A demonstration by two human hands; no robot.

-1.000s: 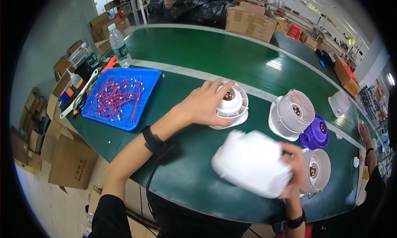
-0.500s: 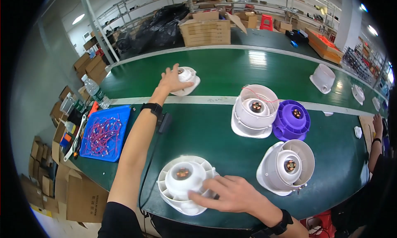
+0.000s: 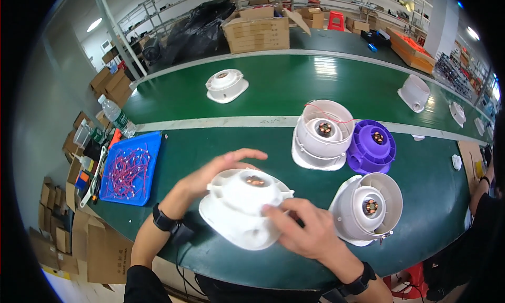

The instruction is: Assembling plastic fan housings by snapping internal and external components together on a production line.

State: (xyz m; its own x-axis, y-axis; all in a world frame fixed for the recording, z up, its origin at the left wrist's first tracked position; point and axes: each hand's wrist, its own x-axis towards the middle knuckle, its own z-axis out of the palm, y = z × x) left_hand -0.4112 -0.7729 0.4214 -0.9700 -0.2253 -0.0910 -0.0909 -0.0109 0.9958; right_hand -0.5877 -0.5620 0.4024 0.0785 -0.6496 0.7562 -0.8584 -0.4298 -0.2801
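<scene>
Fan housing (image 3: pixel 239 208) was white | second housing (image 3: pixel 372 146) purple | tray (image 3: pixel 150 145) blue | wires (image 3: pixel 128 169) red | belt (image 3: pixel 273 87) green

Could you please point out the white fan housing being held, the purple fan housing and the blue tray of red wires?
White round plastic fan housing (image 3: pixel 243 205): head view, its top dome.
Purple round plastic fan housing (image 3: pixel 371 146): head view, its ribbed rim.
Blue flat plastic tray (image 3: pixel 153 143): head view, its bare upper right rim.

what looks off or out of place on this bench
Mostly orderly. One white fan housing right of the right hand lies tipped on its side, unlike the upright white one and purple one behind it. Nothing looks spilled or broken.
</scene>
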